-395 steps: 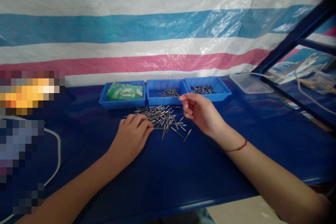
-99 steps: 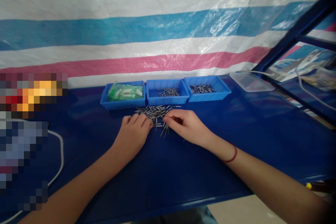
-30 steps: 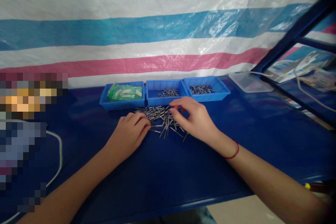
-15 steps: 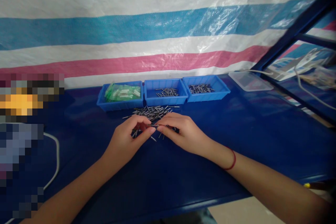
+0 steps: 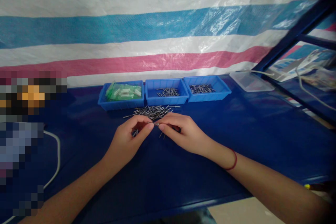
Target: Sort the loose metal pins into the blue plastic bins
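Observation:
My left hand (image 5: 131,134) is closed in a pinch, thumb against forefinger, on one end of a thin metal blind rivet (image 5: 156,124). From the other side my right hand (image 5: 181,129), with a red cord at the wrist, pinches the same rivet, which lies about level between the fingertips. Just beyond and partly under both hands spreads a loose pile of blind rivets (image 5: 151,111). A few rivets show below the right fingers and inside the curl of the left hand; the rest there are hidden.
Behind the pile stand three blue bins: the left bin (image 5: 120,105) holds green bags with white pieces, the middle bin (image 5: 166,99) and right bin (image 5: 208,95) hold rivets. A clear plastic lid (image 5: 250,82) lies at the right. A white cable (image 5: 58,154) runs at the left.
The left thumb has moved slightly up and closed nearer its forefinger. A rivet seen below the left thumb earlier no longer shows. The bins stay in place; the view has shifted slightly.

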The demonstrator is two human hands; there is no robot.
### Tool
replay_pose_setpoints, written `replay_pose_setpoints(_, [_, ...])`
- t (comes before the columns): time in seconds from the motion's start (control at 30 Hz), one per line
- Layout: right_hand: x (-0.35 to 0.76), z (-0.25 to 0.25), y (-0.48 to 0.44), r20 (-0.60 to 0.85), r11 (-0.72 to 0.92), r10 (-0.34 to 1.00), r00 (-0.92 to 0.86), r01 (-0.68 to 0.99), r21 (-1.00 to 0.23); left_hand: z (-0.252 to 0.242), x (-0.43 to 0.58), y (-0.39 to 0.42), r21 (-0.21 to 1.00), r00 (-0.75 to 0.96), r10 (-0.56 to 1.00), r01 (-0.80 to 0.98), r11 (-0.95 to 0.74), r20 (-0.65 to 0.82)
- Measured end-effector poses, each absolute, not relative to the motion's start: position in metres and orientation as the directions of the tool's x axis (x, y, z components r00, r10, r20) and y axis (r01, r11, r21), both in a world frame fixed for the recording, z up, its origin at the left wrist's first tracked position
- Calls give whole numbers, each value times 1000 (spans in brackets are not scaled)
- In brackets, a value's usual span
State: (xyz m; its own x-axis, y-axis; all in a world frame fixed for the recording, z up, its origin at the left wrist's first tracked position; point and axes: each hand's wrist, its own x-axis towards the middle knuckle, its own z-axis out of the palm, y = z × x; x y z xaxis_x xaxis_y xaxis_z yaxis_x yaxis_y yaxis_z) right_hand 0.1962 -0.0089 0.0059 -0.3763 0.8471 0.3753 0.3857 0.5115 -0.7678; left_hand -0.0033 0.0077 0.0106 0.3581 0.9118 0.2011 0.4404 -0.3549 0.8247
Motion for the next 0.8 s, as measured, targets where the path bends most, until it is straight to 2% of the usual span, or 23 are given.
replay_pose_setpoints(0.33, [195, 5, -10, 420, 514, 856, -303, 401, -758, 7, -5, 9, 789, 397, 889, 460, -407, 227])
replay_pose_setpoints(0.53, [196, 9, -9, 502, 557, 830, -244, 428, -712, 10, -4, 11, 726, 448, 864, 511, -459, 231])
replay_pose_setpoints(0.7, [198, 10, -12, 577, 654, 749, -325, 502, -566, 11, -3, 12, 659, 502, 829, 540, -523, 246])
replay_pose_setpoints(0.8, [201, 12, -12, 553, 673, 726, -409, 589, -448, 12, -4, 11, 609, 554, 796, 552, -570, 243])
